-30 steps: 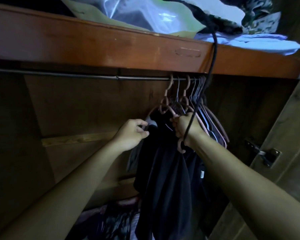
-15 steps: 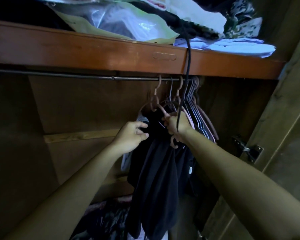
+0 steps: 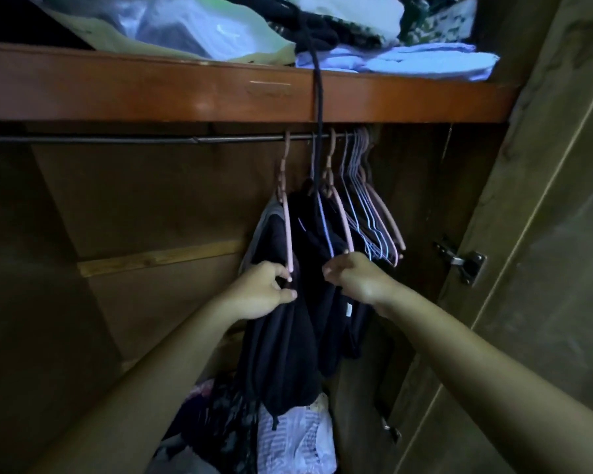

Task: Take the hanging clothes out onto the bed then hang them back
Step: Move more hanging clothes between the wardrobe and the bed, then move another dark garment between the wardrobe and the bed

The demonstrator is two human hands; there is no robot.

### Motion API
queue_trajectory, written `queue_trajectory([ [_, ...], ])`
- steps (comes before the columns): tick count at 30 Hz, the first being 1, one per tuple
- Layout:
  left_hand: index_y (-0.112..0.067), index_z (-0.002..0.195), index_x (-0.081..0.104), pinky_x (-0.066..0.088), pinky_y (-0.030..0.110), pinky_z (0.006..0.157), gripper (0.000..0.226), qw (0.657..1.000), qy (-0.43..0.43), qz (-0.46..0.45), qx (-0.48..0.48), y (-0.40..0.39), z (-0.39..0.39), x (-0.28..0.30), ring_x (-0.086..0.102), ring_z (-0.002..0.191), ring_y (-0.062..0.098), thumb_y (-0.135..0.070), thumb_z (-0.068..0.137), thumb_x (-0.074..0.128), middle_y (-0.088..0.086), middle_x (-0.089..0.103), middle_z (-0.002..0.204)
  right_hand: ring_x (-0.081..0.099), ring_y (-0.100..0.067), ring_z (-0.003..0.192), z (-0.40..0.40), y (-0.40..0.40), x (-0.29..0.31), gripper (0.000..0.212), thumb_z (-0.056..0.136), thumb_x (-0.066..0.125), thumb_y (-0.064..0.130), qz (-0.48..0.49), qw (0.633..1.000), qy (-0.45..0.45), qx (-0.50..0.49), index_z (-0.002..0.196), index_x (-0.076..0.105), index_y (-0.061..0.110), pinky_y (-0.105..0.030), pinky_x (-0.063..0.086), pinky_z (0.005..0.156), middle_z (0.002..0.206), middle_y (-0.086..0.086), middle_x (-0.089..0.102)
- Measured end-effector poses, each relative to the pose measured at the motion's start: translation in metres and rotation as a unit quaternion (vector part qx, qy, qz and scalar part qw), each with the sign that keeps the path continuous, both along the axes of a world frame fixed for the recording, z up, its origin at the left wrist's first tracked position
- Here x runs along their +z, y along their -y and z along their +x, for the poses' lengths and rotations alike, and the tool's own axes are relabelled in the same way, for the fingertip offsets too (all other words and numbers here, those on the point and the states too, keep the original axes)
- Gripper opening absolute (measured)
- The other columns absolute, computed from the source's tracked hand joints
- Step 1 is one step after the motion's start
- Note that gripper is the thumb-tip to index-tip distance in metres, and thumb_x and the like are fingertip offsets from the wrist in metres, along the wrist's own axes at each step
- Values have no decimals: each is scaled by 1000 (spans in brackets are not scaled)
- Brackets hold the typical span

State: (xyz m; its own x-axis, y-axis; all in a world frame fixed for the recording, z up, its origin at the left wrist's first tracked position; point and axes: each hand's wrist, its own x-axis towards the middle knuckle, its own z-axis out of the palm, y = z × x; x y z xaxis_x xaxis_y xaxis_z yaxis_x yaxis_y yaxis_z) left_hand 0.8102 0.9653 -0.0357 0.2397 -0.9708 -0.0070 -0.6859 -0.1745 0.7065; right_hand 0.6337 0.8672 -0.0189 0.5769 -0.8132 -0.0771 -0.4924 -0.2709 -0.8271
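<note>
With the left hand (image 3: pixel 261 292) pinching the dark garment (image 3: pixel 281 343) at the near end of its pink plastic hanger (image 3: pixel 287 213) on the thin metal rail (image 3: pixel 134 139), and the right hand (image 3: pixel 356 277) curled on the neighbouring dark cloth, lift each hook clear before pulling

A rail (image 3: pixel 117 139) ran under a shelf (image 3: pixel 151 94) piled with folded clothes (image 3: pixel 425 61). Hangers (image 3: pixel 363 200) crowded the rail's right end — garments (image 3: pixel 288 336) hung below them, above a heap of clothing (image 3: pixel 288 439). A door hinge (image 3: pixel 466 261) sat farther right.
</note>
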Motion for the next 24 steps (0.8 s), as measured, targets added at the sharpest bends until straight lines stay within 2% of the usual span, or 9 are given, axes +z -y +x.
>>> queue_trajectory([
  [1,-12,96,64,52,37,77,20,999,43,16,-6,-1,-7,3,69,79,23,-30,88,68,7,70,77,65,-28,102,-10,-4,-6,15,99,54,16,16,1000,-5,0,104,67,10,-39,53,92,109,-16,69],
  [3,-13,75,53,52,38,74,30,980,195,45,8,-3,-24,9,67,87,32,-38,90,61,6,65,79,67,-30,104,-33,-17,-16,15,98,56,18,41,999,-23,3,104,67,10,-42,54,92,109,-19,70],
  [5,-16,71,49,49,34,73,34,951,305,41,-7,-4,-48,14,65,94,33,-42,90,58,7,65,92,68,-23,90,-56,-25,-25,14,95,61,24,19,998,-58,13,97,70,13,-39,55,83,95,-11,72],
  [8,-20,76,65,52,30,74,25,954,243,50,-168,3,-86,1,67,86,21,-45,81,67,-2,68,81,61,-8,81,-89,-46,-33,17,93,64,29,-33,991,-130,9,92,74,15,-30,49,75,87,-5,71],
  [11,-30,85,64,55,36,77,16,928,191,85,-308,19,-120,-21,67,84,20,-43,77,69,-7,64,74,67,-11,87,-121,-68,-40,18,90,66,29,-49,985,-163,-34,97,75,14,-30,51,78,94,-6,74],
  [15,-27,99,66,53,34,75,20,887,203,75,-409,29,-167,-36,64,83,16,-40,83,70,-10,61,79,69,-18,101,-167,-102,-62,21,91,58,30,-44,964,-228,-128,106,72,26,-34,54,86,106,0,73],
  [17,-28,105,66,54,34,78,24,861,213,77,-456,29,-198,-44,64,85,14,-40,84,69,-9,63,88,67,-22,105,-193,-126,-75,23,92,55,29,-37,948,-254,-187,110,70,26,-35,53,89,112,-1,72],
  [20,-27,121,61,52,34,81,39,807,234,78,-536,19,-253,-60,60,93,15,-43,86,68,-6,59,99,67,-26,101,-232,-174,-93,18,95,54,27,2,919,-281,-276,103,69,21,-40,54,87,107,-4,71],
  [24,-28,123,60,50,33,82,40,723,236,67,-646,-16,-330,-78,59,97,15,-44,87,67,-3,63,113,66,-29,103,-285,-248,-111,23,96,55,28,55,872,-301,-381,112,66,16,-39,54,88,111,-8,70],
])
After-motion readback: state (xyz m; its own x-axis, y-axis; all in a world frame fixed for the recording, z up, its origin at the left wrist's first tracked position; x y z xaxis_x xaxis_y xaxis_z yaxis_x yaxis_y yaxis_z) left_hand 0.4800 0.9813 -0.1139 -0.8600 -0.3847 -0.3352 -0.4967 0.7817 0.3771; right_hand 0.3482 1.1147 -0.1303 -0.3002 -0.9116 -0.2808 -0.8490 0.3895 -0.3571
